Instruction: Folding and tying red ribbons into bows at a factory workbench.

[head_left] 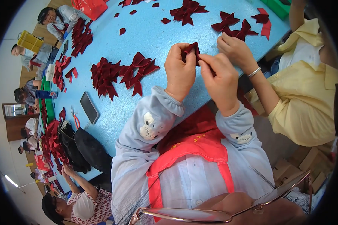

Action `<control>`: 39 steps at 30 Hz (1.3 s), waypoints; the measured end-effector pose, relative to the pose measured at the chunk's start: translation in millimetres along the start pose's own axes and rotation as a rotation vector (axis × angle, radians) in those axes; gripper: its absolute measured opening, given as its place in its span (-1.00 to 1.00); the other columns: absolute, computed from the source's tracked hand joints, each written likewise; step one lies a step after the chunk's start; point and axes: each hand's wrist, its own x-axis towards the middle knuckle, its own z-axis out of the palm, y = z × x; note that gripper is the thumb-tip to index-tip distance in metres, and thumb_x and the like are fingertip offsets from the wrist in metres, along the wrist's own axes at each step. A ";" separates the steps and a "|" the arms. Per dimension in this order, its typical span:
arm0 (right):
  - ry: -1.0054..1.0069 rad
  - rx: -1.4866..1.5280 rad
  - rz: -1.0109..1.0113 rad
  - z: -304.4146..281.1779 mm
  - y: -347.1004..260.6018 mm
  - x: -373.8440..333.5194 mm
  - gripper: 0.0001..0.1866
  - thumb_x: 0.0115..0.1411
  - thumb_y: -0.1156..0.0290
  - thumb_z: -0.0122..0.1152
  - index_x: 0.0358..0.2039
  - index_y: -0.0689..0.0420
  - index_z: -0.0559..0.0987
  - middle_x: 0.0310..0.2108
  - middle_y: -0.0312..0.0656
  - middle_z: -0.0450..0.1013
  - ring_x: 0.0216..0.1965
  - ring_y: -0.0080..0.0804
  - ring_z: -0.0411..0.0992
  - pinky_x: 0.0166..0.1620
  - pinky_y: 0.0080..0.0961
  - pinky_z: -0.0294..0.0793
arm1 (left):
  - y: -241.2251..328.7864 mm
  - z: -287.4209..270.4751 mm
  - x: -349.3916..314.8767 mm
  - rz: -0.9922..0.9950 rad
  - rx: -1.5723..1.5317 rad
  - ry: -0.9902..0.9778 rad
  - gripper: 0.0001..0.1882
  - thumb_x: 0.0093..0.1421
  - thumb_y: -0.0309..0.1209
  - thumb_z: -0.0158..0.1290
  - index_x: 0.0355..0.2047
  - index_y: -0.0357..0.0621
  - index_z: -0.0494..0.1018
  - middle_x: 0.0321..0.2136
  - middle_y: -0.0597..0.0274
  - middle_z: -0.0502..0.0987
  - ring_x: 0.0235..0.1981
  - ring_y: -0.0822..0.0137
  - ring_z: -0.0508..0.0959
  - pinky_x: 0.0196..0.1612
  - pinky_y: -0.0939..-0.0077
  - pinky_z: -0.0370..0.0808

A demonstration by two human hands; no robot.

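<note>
- Currently, the left hand [178,71] is closed around a dark red ribbon piece [193,50], its thumb pressed against curled fingers, with little gap left between them.
- The right hand [222,77] is just beside it, thumb and forefinger brought close together at the ribbon's right edge; whether they have hold of it, or of something thinner, I cannot tell.
- That ribbon piece is up between the two hands, over the near edge of a blue table [146,37], and its upper part shows above the left fingers.
- Left of the left hand, a heap of dark red bows [104,77] lies on the table, with a few looser bows [139,69] spread just beside it.
- Farther left are a phone [89,107], a small tool with orange handles [77,120] and a black bag [92,150].
- On the right, a co-worker in a yellow shirt [300,105] reaches in; that co-worker's hand [234,50], with a silver bracelet [254,72] at the wrist, is near some more bows [243,32].
</note>
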 end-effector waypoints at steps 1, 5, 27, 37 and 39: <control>0.039 -0.034 -0.023 3.8 -2.3 -2.0 -0.86 -0.01 0.58 0.19 -0.37 0.19 0.55 -0.54 -0.22 0.37 -0.61 -0.45 0.34 -0.55 -0.60 0.30 | 5.4 2.0 -1.5 -0.006 -0.015 0.021 -0.90 0.13 -0.49 -0.01 -0.39 -0.29 0.38 -0.44 0.25 0.47 -0.48 0.56 0.43 -0.46 0.65 0.39; 0.129 -0.090 -0.085 8.7 -4.0 -4.3 -0.82 -0.03 0.59 0.20 -0.34 0.17 0.56 -0.54 -0.21 0.37 -0.60 -0.41 0.35 -0.55 -0.56 0.33 | 13.8 5.7 -9.2 -0.140 -0.446 0.028 -0.91 0.14 -0.48 -0.01 -0.38 -0.27 0.39 -0.42 0.25 0.47 -0.47 0.55 0.42 -0.44 0.67 0.39; -0.487 0.126 0.243 -12.0 -15.0 -10.3 -0.52 0.11 0.50 0.03 0.08 0.20 0.29 -0.56 0.04 0.43 -0.59 -0.09 0.44 -0.49 -0.31 0.41 | 15.9 -13.2 -2.8 -0.503 -0.835 -0.075 -0.86 0.15 -0.46 0.01 -0.32 -0.28 0.37 -0.43 0.25 0.48 -0.46 0.50 0.46 -0.43 0.67 0.41; -0.241 0.564 0.134 -12.5 2.5 5.4 -0.78 0.09 0.53 0.09 -0.21 0.21 0.47 -0.48 -0.28 0.42 -0.49 -0.53 0.36 -0.40 -0.67 0.36 | 47.8 -36.4 -19.9 -0.438 -0.747 -0.240 -0.83 0.14 -0.46 0.03 -0.27 -0.28 0.43 -0.43 0.29 0.48 -0.42 0.53 0.43 -0.32 0.67 0.36; -0.323 0.602 0.208 -20.0 -2.3 11.0 -0.80 0.10 0.53 0.08 -0.22 0.22 0.47 -0.49 -0.30 0.41 -0.49 -0.58 0.34 -0.41 -0.70 0.34 | 47.7 -46.7 -16.1 -0.449 -0.748 -0.300 -0.83 0.15 -0.45 0.02 -0.27 -0.27 0.43 -0.40 0.29 0.49 -0.38 0.51 0.44 -0.27 0.64 0.36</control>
